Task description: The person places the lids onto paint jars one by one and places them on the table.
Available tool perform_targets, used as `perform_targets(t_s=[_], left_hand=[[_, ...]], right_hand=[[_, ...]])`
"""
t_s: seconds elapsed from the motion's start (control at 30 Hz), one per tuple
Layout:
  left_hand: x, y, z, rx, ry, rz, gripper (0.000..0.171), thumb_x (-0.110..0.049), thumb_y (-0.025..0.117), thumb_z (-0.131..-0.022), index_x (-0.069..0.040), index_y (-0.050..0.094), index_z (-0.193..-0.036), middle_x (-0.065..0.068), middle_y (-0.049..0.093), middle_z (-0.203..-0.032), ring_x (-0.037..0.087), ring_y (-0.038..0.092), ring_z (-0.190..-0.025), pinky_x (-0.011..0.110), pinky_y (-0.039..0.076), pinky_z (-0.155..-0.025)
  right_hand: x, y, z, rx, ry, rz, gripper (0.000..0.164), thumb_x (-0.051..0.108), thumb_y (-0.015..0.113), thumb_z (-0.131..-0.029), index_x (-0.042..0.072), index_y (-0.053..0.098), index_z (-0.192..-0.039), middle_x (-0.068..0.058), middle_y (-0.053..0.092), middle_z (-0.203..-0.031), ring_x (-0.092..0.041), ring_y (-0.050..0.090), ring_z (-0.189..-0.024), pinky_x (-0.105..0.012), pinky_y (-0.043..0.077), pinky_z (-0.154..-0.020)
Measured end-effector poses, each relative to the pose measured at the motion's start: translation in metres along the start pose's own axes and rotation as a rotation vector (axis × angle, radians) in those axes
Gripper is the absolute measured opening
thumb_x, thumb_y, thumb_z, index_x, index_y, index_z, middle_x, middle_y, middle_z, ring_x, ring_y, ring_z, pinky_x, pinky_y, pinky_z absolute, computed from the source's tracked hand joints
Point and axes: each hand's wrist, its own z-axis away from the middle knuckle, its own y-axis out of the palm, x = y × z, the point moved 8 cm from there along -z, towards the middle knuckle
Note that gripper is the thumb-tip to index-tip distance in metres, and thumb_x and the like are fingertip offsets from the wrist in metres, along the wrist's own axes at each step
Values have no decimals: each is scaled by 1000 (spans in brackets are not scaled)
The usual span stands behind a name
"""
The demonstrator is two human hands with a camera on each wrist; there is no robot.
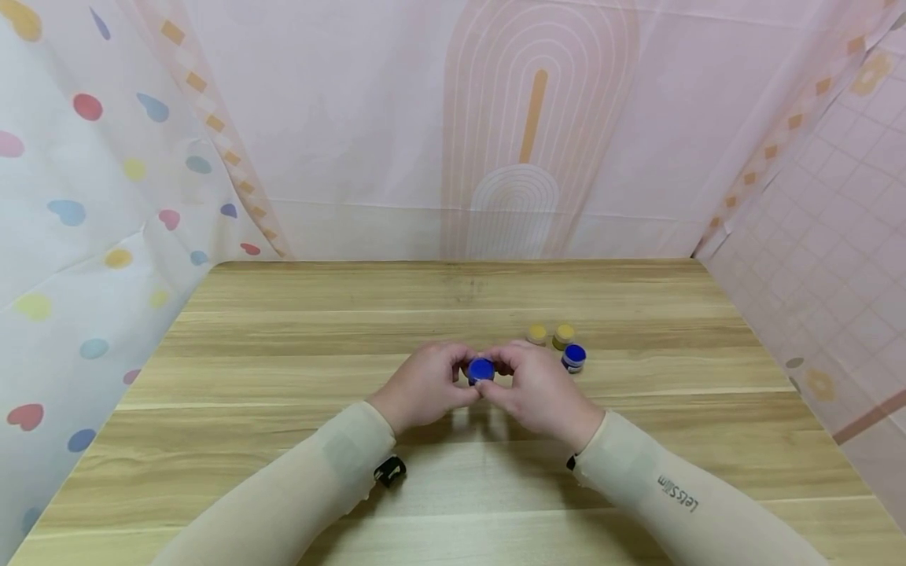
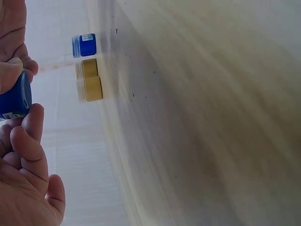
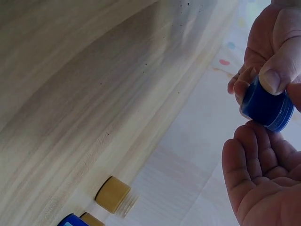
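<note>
A small blue paint jar (image 1: 481, 369) is held up over the table between both hands. My left hand (image 1: 428, 385) grips it from the left, its thumb pressed on the jar (image 3: 265, 103) in the right wrist view. From the other side my right hand (image 1: 541, 389) pinches the same jar (image 2: 14, 101), with its thumb showing in the left wrist view. To the right of the hands stand another blue jar (image 1: 574, 358) and two yellow jars, one (image 1: 564, 336) beside the other (image 1: 536, 335). These have clear tops.
The wood-grain table (image 1: 283, 377) reaches back to a pink patterned cloth (image 1: 354, 134). A dotted cloth (image 1: 78, 259) hangs on the left and a checked one (image 1: 835, 236) on the right. A black clip (image 1: 390, 472) sits by the left sleeve.
</note>
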Motion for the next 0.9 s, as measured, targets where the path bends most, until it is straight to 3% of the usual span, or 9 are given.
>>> perform_targets(t_s=[0.2, 0.53, 0.77, 0.9], left_hand=[[-1, 0, 0, -12, -8, 0, 21, -18, 80, -87, -12, 73, -106, 1, 66, -85, 12, 52, -69, 25, 44, -60], [-4, -2, 1, -30, -12, -25, 21, -19, 81, -87, -12, 73, -105, 0, 65, -83, 12, 52, -70, 25, 44, -61], [-4, -2, 0, -41, 16, -51, 18, -24, 82, -88, -15, 72, -100, -4, 64, -80, 11, 53, -67, 25, 44, -60], [-4, 0, -2, -32, 27, -65, 17, -26, 82, -90, -16, 72, -100, -6, 64, -82, 10, 56, -73, 26, 48, -66]], right_hand=[[0, 0, 0, -19, 4, -4, 24, 19, 80, -92, 9, 77, -114, -5, 75, -112, -27, 72, -105, -41, 59, -90], [-2, -1, 0, -34, 21, 14, 23, 19, 81, -92, 9, 77, -113, -5, 75, -112, -22, 71, -102, -40, 59, -90], [-4, 1, -1, 17, 44, 21, 23, 21, 80, -94, 10, 76, -114, -5, 74, -114, -22, 71, -106, -41, 60, -92], [-4, -1, -3, 54, 53, 58, 22, 25, 81, -94, 12, 76, -110, -1, 72, -108, -20, 67, -101, -39, 57, -90]])
